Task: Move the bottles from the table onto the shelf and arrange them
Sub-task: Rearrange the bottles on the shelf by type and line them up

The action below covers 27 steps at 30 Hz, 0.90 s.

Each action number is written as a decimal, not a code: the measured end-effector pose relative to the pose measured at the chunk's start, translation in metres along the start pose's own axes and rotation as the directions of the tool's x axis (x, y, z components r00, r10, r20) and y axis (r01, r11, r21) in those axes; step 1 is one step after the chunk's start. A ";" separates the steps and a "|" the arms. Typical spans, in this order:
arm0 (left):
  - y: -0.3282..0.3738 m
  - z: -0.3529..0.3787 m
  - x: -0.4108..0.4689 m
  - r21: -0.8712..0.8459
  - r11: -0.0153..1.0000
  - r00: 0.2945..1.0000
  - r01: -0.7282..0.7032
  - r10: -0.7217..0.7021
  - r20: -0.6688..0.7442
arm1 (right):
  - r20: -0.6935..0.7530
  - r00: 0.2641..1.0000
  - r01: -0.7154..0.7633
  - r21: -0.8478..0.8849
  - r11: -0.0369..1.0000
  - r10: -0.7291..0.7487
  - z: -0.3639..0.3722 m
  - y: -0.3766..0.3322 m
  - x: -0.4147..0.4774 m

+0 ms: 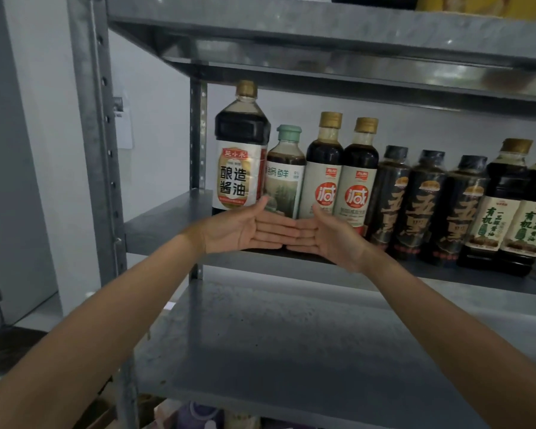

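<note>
In the centre of the frame the left hand (245, 230) and right hand (331, 236) are spread flat with straight fingers, fingertips meeting, gripping nothing. Just behind them a row of dark labelled sauce bottles (325, 168) stands upright on the grey metal shelf (167, 218), running to the right edge.
</note>
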<state>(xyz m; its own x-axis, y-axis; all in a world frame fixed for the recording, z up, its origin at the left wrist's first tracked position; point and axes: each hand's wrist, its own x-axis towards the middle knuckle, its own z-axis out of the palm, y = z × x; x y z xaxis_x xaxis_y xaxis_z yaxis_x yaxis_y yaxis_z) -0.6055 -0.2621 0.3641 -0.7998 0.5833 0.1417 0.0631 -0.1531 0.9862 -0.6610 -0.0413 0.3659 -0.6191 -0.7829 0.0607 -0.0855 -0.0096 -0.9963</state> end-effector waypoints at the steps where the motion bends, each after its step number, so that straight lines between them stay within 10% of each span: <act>1: 0.000 -0.003 0.001 0.003 1.000 1.000 0.017 -0.017 0.018 | -0.022 1.000 0.003 -0.004 1.000 -0.003 -0.001 0.001 0.004; 21: 0.000 -0.060 0.007 0.125 0.992 0.968 -0.004 -0.027 0.248 | 0.030 0.999 0.023 -0.009 1.000 -0.022 -0.030 0.007 -0.006; 27: 0.002 -0.078 -0.008 0.147 0.986 0.988 0.074 -0.093 0.126 | -0.020 1.000 0.011 0.036 0.999 -0.011 -0.061 0.004 -0.031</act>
<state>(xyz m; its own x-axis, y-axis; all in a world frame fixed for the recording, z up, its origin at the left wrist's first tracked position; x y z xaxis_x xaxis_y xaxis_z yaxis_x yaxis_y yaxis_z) -0.6454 -0.3292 0.3587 -0.7207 0.6907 0.0588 0.0904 0.0096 0.9959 -0.6891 0.0209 0.3642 -0.6338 -0.7701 0.0724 -0.0643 -0.0408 -0.9971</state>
